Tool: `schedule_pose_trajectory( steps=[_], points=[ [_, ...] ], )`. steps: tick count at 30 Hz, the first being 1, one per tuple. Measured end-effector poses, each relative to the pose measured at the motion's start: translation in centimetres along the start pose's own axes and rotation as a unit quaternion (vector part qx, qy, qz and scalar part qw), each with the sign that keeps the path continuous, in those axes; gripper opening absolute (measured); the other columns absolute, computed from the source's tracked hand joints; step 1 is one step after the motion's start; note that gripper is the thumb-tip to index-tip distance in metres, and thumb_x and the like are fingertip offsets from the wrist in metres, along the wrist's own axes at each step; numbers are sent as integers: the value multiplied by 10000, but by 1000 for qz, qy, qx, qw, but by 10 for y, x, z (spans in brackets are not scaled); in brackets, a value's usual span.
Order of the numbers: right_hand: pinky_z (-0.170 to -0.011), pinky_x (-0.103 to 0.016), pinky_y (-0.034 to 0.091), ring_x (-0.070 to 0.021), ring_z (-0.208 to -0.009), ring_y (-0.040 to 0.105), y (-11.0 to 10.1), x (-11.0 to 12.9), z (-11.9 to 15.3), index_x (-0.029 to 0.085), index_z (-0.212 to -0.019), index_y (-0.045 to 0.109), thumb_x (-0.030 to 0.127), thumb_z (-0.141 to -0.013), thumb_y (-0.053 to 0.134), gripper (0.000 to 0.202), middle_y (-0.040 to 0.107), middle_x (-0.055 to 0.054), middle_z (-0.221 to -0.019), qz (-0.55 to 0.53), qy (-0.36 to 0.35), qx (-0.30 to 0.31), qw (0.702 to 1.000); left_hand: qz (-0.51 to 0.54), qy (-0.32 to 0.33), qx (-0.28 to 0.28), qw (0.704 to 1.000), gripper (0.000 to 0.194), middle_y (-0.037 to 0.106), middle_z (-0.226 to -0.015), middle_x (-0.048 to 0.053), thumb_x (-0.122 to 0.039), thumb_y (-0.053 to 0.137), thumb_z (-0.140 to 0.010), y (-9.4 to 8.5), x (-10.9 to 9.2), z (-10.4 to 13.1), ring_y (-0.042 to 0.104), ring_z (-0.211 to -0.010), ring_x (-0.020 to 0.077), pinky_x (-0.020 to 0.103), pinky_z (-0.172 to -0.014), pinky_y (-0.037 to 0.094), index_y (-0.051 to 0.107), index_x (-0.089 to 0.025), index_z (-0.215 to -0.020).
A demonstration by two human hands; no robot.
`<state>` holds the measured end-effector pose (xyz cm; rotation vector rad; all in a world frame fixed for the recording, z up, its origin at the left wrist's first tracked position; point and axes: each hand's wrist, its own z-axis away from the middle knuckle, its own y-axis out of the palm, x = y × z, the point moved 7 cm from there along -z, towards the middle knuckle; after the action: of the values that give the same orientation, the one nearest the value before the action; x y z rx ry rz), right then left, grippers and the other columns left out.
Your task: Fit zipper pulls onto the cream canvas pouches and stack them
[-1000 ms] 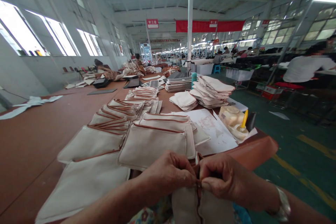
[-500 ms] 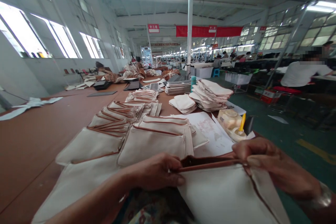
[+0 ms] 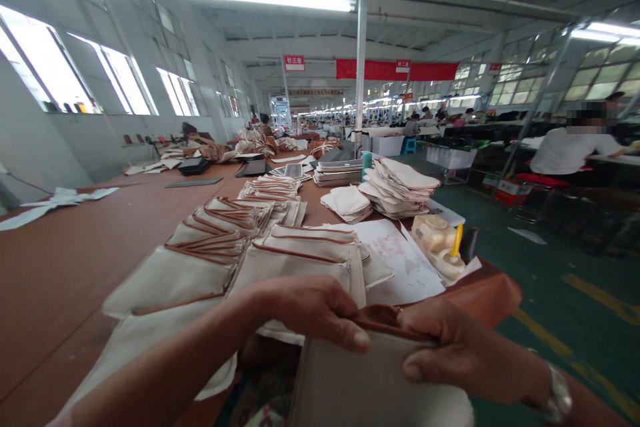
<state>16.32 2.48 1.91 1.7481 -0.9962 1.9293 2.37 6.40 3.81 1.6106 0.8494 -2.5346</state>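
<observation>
A pale fabric pouch (image 3: 380,387) with a brown edge is held up at the bottom centre, near the table's front. My left hand (image 3: 317,310) pinches its top edge, thumb on the near face. Farther right, my right hand (image 3: 450,343) grips the same brown edge, with its thumb on the pale face and its fingertips hidden behind. Just beyond my left forearm lie overlapping pale pouches (image 3: 300,267) with brown edges, and more of them (image 3: 173,280) fan out to the left.
On the brown table (image 3: 55,280), a white sheet (image 3: 400,260) lies beside a glue container (image 3: 435,240) with a yellow-handled tool (image 3: 457,239). Stacks of pale pieces (image 3: 400,187) stand behind. A person in white (image 3: 565,147) sits at the far right.
My right hand has moved left, closer to my left hand, along the pouch's edge. The pouch has turned and shifted, and the table's right corner now shows.
</observation>
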Motion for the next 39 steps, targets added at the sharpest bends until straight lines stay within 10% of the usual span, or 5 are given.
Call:
schedule_pose_trajectory(
  steps=[8, 15, 19, 39],
  points=[
    [-560, -225, 368, -133, -651, 461, -52, -44, 15, 135, -768, 646, 443, -868, 652, 324, 517, 9, -705, 108, 68, -9, 992, 164, 18, -31, 986, 515, 574, -748, -9, -584, 794, -669, -3, 49, 5, 467, -671, 122, 212, -644, 373, 683, -132, -889],
    [-807, -301, 446, -203, -910, 564, -18, -9, -2, 190, -1082, 608, 420, -933, 583, 275, 628, -52, -1007, 112, -31, -45, 992, 141, 72, -25, 987, 415, 461, -700, -34, -504, 763, -747, 21, 14, -16, 371, -643, 101, 203, -568, 291, 659, -116, -853],
    [-727, -271, 442, -172, -823, 520, -7, -2, -9, 185, -940, 564, 418, -941, 573, 233, 578, -18, -898, 66, -58, -84, 993, 114, 61, -44, 991, 397, 412, -695, -43, -480, 785, -727, 18, 6, -9, 339, -649, 100, 213, -558, 266, 659, -123, -847],
    [-738, -296, 488, -175, -842, 570, -13, 10, 2, 210, -1105, 513, 71, -967, 405, 223, 597, -51, -937, 274, -211, -238, 908, 240, -20, -115, 964, 130, 439, -622, -37, -239, 623, -684, 25, 23, -17, 313, -577, 91, 239, -524, 206, 631, -115, -723]
  ],
)
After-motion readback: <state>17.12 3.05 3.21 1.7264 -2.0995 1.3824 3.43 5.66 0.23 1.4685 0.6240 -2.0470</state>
